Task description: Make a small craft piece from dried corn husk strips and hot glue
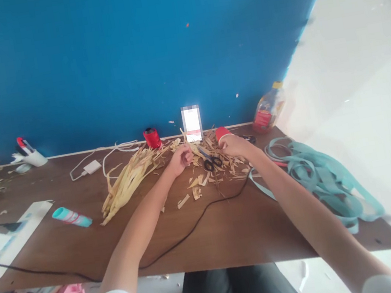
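My left hand (181,159) is closed in a pinch over the middle of the table, its fingertips on a pale strip of dried husk (183,132) that sticks up beyond them. My right hand (233,145) has its fingers bent around the near side of a red cylinder with a pale rim (222,133); its inside is hidden. Between the hands, black-handled scissors (213,163) lie on scattered husk scraps (197,192). A bundle of long dried husks (128,182) lies left of my left hand. Behind the scraps, a bright phone screen (192,123) leans upright at the wall.
A red roll (152,138) stands by the wall. Tangled teal ribbon (312,172) and a plastic bottle (267,108) are at right. On the left lie a light-blue tube (71,217), a white charger (91,167), a power strip (19,236) and a pen cup (35,157). A black cable (194,227) crosses the table.
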A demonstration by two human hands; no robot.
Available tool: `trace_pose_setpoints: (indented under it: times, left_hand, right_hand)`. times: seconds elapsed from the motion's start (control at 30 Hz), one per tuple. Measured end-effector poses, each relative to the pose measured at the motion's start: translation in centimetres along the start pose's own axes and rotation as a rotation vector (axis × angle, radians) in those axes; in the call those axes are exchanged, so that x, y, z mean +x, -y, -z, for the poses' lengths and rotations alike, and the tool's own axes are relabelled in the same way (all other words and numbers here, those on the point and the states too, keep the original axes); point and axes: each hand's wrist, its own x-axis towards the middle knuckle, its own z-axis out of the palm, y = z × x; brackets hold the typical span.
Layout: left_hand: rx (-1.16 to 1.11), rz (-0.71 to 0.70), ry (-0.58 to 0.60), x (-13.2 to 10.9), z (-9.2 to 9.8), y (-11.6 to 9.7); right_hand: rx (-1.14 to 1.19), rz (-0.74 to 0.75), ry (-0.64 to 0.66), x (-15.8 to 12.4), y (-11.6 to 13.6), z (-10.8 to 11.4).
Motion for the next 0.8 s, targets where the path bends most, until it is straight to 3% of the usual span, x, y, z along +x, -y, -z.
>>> trace_pose_setpoints:
  times: [0.13, 0.43, 0.6, 0.8]
  left_hand:
    - [-0.078, 0.029, 0.053, -0.4, 0.0, -0.7]
    - [-0.162, -0.006, -0.072, -0.6, 0.4, -1.0]
    - [-0.197, 0.004, -0.016, -0.3, 1.1, -0.7]
    - [-0.2, 0.009, 0.01, -0.2, 1.6, -0.6]
  right_hand:
    - [-0.013, -0.034, -0.043, 0.1, 0.2, -0.6]
    - [0.103, 0.094, -0.174, 1.0, 0.6, -1.7]
    - [0.027, -0.075, -0.163, 0.6, 0.6, -1.9]
    - [-0.048, -0.154, -0.136, 0.6, 1.6, -2.4]
